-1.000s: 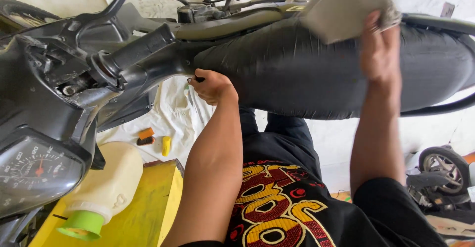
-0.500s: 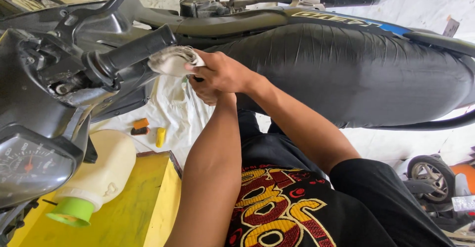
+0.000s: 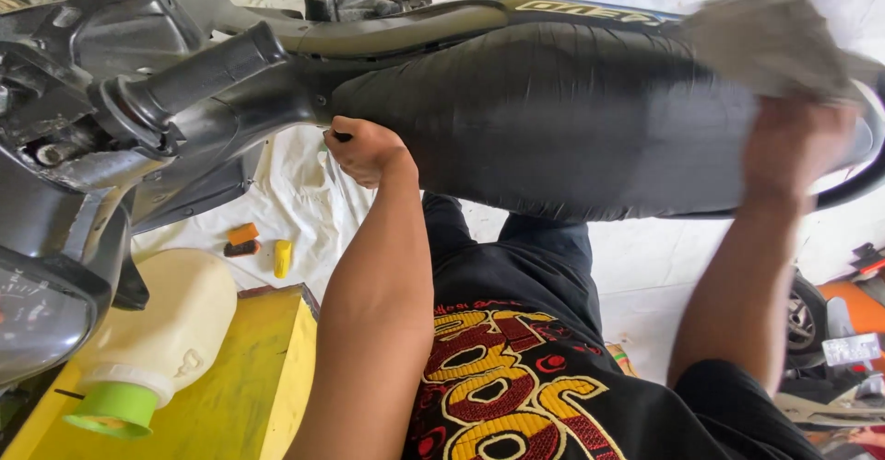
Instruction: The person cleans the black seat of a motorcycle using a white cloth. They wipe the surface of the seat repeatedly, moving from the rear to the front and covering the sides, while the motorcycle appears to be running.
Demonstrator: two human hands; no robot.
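**Seat wiping, rear portion in progress**

Workshop floor (image 3: 645, 257), pale, lies under an upturned motorcycle. Right hand (image 3: 797, 142), upper right, grips a blurred grey cloth (image 3: 770, 41) against the black seat (image 3: 572, 119); left hand (image 3: 364, 151), fist closed, braces the seat's front edge. How much remains unwiped cannot be judged.

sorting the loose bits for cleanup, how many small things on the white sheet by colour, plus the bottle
orange things: 1
yellow things: 1
black things: 1
cream bottle with green cap: 1
total: 4
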